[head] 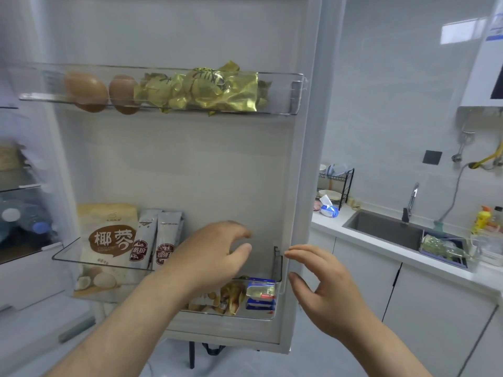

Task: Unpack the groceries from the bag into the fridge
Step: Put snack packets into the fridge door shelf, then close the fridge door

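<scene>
The open fridge door [217, 164] fills the view. Its upper clear shelf [296, 93] holds two brown eggs [87, 91] and gold foil packets [212, 91]. The lower clear shelf [65, 254] holds a coconut snack bag [109, 240], two milk powder sachets [152, 238], snack packets [231, 295] and small blue boxes [261, 293]. My left hand [215, 257] hovers over the lower shelf with relaxed, empty fingers. My right hand [324, 292] is by the door's right edge, fingers loosely spread and empty. The grocery bag is out of sight.
To the right is a white counter [334, 227] with a steel sink [386, 229], a tap, a dish rack [337, 183] and a yellow bottle [480, 219]. On the left, the fridge interior [19, 213] shows water bottles. A black stand leg [192, 355] shows below the door.
</scene>
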Available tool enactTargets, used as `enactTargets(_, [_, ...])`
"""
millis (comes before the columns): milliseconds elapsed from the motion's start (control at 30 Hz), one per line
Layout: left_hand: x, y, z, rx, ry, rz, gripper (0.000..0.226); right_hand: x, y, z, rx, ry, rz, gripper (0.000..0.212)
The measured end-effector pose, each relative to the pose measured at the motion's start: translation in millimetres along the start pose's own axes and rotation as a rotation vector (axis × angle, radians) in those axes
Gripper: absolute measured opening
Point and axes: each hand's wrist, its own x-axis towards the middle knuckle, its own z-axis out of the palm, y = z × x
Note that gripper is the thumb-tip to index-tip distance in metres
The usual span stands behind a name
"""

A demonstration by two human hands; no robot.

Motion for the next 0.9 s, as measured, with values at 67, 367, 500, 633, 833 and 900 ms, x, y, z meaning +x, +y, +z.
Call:
enactTargets(67, [-9, -4, 5, 0.055, 0.083, 0.014, 0.044, 4, 2, -1, -0.028, 0.015, -0.027, 0.036])
enactTargets(367, [-29, -5, 25, 0.152, 0.177, -0.04, 0.059, 27, 18, -1, 0.005, 0.107, -0.152, 0.037])
enactTargets(500, [-31, 5, 32, 0.174, 0.215, -0.094, 0.06, 35, 31, -6, 0.029, 0.123, -0.214, 0.04])
enactTargets(633, [-30, 21, 34, 0.214, 0.323, -0.15, 0.065, 43, 47, -15, 0.082, 0.143, -0.281, 0.046])
enactTargets(833, [-31, 50, 35, 0.289, 0.453, -0.279, 0.073, 67, 75, -27, 0.098, 0.115, -0.366, 0.068])
enactTargets(900, [-33, 60, 37, 0.299, 0.483, -0.324, 0.075, 76, 82, -30, 0.106, 0.096, -0.359, 0.077])
